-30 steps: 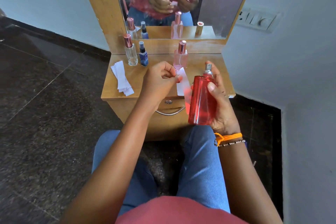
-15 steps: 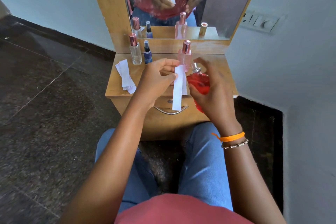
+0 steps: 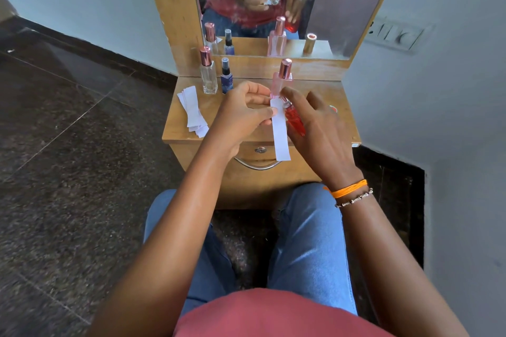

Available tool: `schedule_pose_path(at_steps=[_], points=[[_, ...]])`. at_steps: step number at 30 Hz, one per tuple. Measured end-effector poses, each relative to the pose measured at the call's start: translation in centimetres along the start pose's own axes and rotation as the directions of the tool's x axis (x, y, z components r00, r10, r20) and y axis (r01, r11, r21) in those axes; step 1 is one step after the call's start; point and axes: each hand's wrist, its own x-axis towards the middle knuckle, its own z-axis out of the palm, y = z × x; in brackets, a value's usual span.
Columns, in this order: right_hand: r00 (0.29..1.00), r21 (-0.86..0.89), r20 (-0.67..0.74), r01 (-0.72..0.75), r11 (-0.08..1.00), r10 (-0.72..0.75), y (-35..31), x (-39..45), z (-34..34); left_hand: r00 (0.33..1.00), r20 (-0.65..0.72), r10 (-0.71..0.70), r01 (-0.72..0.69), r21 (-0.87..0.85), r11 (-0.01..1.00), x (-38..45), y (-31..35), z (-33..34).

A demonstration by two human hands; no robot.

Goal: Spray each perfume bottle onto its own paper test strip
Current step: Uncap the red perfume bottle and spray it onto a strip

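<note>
Fingers of the left hand (image 3: 243, 115) pinch a paper strip (image 3: 280, 134) just before the red bottle (image 3: 294, 120), which the right hand (image 3: 320, 131) grips.

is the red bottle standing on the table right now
No, the right hand holds the red bottle tilted above the table, beside the paper strip in the left hand.

Both forearms extended forward, left hand (image 3: 243, 111) pinched closed, right hand (image 3: 317, 128) curled, knuckles up.
</note>
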Motion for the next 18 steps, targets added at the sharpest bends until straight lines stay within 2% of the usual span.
schedule_pose_path(at_steps=[18], points=[[0.998, -0.057, 0.062, 0.030, 0.998, -0.026, 0.07, 0.00, -0.59, 0.998, 0.044, -0.052, 0.052, 0.010, 0.999, 0.24, -0.85, 0.48]])
